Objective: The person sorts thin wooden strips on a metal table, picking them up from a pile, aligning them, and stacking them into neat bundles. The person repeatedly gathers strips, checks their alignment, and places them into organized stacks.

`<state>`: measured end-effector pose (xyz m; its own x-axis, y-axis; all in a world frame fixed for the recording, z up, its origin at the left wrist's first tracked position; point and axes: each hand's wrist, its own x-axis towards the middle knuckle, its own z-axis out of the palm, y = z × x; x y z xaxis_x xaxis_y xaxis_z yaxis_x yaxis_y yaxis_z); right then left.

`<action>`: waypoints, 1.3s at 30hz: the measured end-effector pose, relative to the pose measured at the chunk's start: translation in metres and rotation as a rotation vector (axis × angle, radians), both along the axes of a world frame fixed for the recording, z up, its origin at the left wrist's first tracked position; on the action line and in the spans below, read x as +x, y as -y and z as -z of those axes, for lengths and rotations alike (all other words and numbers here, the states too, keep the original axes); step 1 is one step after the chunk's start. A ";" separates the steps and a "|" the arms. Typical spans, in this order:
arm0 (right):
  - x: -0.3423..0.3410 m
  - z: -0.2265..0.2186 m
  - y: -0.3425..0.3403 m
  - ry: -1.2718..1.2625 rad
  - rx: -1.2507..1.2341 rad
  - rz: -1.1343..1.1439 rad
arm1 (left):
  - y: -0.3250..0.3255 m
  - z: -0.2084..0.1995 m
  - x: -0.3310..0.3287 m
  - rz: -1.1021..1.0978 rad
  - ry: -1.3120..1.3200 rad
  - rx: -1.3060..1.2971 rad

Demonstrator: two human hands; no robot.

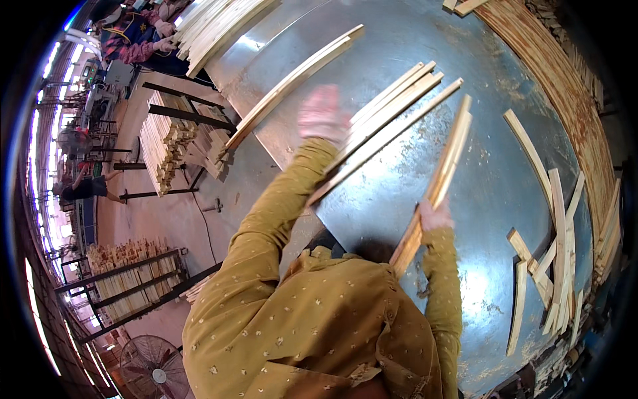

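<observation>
My right hand [435, 214] is closed around a pair of long, narrow wooden strips [441, 169], which slant up and away over the metal table. My left hand [322, 116], in a pinkish glove, is smeared by motion, so its fingers cannot be made out. It is nearest to several pale wooden strips [392, 103] lying side by side at the middle of the table. Farther left, another couple of strips [292, 83] lie across the table's left edge and stick out past it.
The grey metal table [492, 199] fills the right side. Loose strips [558, 239] lie crossed on its right part, and a long board [545, 80] edges its far right. A co-worker [136, 43] handles a strip bundle [222, 26]. Racks of strips [133, 272] and a fan [153, 369] stand left.
</observation>
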<state>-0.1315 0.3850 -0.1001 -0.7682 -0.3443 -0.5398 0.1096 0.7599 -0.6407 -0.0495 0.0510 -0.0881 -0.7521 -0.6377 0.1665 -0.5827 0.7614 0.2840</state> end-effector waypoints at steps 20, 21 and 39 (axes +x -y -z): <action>0.052 -0.008 0.098 -0.267 -0.517 -0.168 | 0.081 -0.074 0.019 0.072 0.208 0.432; 0.061 -0.012 0.102 -0.227 -0.633 -0.112 | 0.051 -0.101 0.002 0.001 0.103 0.722; -0.201 0.002 0.154 -0.643 0.627 -0.371 | -0.035 -0.001 0.183 -0.401 -0.146 0.269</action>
<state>-0.3329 0.2306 -0.1018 -0.8813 -0.4170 -0.2223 -0.4353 0.8995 0.0383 0.1334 0.0856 -0.0869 -0.4205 -0.9063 0.0423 -0.7536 0.3748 0.5400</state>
